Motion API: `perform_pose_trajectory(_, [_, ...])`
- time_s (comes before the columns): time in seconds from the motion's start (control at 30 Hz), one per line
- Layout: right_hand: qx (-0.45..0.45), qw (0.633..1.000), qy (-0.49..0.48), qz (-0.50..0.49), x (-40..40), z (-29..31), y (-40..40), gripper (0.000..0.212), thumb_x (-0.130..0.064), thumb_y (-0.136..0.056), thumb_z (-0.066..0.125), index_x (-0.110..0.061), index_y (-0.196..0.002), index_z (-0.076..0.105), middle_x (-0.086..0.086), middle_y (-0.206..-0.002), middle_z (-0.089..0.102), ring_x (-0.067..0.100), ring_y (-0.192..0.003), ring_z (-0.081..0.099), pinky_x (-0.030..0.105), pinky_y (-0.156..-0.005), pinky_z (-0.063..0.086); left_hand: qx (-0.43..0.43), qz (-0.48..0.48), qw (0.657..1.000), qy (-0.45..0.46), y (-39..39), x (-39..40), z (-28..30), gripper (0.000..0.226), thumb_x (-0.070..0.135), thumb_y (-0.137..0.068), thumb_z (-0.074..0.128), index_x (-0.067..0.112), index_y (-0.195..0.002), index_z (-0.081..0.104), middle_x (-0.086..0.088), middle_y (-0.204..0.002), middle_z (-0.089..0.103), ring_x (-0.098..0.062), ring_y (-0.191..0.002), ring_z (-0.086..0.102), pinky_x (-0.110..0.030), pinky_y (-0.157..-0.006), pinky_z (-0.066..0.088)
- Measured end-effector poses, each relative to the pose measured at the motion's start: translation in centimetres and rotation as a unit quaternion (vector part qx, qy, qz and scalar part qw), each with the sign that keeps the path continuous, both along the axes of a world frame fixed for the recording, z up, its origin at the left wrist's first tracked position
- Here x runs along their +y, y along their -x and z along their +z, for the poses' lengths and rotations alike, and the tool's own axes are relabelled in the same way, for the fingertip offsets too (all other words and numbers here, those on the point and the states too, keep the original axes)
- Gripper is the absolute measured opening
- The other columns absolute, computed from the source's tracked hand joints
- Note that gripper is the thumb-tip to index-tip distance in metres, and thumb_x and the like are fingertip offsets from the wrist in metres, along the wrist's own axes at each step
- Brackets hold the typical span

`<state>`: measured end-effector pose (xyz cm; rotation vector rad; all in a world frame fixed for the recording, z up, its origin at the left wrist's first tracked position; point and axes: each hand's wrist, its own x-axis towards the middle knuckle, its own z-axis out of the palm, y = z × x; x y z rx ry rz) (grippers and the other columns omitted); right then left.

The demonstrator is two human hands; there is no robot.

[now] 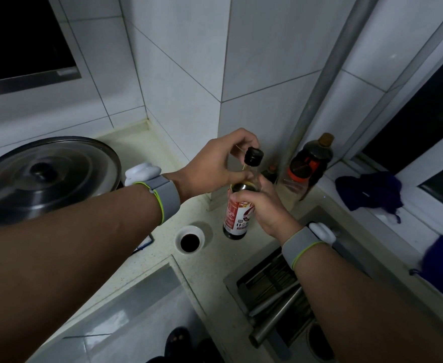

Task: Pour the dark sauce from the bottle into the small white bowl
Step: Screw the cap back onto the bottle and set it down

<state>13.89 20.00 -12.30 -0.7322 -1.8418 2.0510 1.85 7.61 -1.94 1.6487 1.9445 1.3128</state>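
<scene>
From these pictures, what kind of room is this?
Most likely a home kitchen: a lidded steel pot beside the tiled wall, a sink set in the counter, and a sauce bottle near a small white bowl.

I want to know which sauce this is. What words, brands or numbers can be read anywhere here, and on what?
"0": large digit low on the red and white label of the sauce bottle held by the right hand; the characters beside it and the white print above are too blurred to read.
Orange label on the larger dark bottle by the wall: no readable text.
Black cap at the left hand: no marking visible.
Nothing else carries text.
</scene>
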Motion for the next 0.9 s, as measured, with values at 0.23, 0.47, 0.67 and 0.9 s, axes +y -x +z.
perform_pose_trajectory(0.23, [0.002,1.0,-0.013,0.0,-0.2,0.0,0.1,0.047,-0.015,-0.058,0.088,-0.021,-0.103,0.073,0.014,-0.103,0.079,0.039,-0.104,0.075,0.053,-0.098,0.057,-0.1,0.026,0.995,-0.005,-0.3,-0.3,0.6,0.019,0.014,-0.097,0.069,0.003,-0.112,0.065,-0.014,-0.106,0.072,-0.027,-0.099,0.069,-0.04,-0.099,0.054])
perform_pose_trajectory(0.47, [-0.012,0.999,-0.044,0.001,-0.5,1.1,-0.3,0.052,-0.02,-0.055,0.087,-0.012,-0.102,0.068,0.004,-0.091,0.078,0.02,-0.085,0.075,0.037,-0.081,0.058,-0.278,0.063,0.951,0.118,0.6,0.3,1.1,0.026,0.026,-0.098,0.066,0.014,-0.121,0.068,0.003,-0.112,0.07,-0.003,-0.101,0.066,-0.005,-0.074,0.049])
perform_pose_trajectory(0.67, [-0.011,0.998,-0.053,-0.005,-0.5,1.0,-0.3,0.054,-0.018,-0.058,0.087,-0.016,-0.108,0.068,0.013,-0.102,0.079,0.024,-0.092,0.078,0.039,-0.085,0.057,-0.325,0.072,0.91,0.248,1.2,-0.2,-0.4,0.073,0.078,-0.069,0.064,0.038,-0.131,0.06,0.007,-0.131,0.065,-0.02,-0.124,0.06,-0.058,-0.111,0.039])
perform_pose_trajectory(0.9, [-0.005,0.999,-0.036,0.007,-0.7,0.4,0.0,0.062,-0.008,-0.066,0.084,-0.019,-0.124,0.065,0.011,-0.123,0.078,0.035,-0.116,0.075,0.062,-0.11,0.05,-0.382,0.05,0.88,0.276,1.3,0.0,-1.2,0.07,0.077,-0.062,0.069,0.037,-0.119,0.062,-0.002,-0.125,0.067,-0.026,-0.113,0.068,-0.055,-0.106,0.048])
